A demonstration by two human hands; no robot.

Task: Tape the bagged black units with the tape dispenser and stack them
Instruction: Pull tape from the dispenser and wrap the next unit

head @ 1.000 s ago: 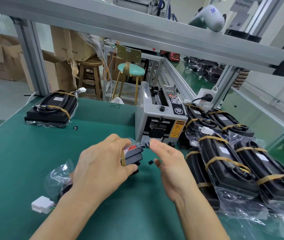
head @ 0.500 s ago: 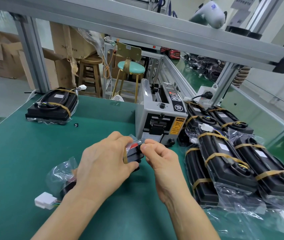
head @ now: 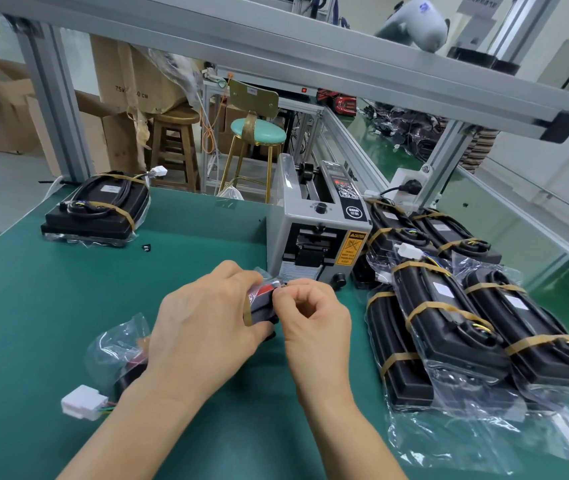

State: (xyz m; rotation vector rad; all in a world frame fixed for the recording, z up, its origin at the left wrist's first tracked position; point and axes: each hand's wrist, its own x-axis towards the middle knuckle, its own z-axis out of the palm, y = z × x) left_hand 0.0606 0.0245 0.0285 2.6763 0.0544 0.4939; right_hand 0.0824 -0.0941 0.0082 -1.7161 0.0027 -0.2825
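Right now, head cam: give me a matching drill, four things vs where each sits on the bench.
Things:
1. tape dispenser
2. lone taped unit
3. white connector
4. pile of taped units

Places:
A. right side of the green mat
B. far left corner of the mat
C. middle back, just beyond the hands
D. near left, beside the left forearm

Pairs: 1-C, 2-B, 3-D, 4-A
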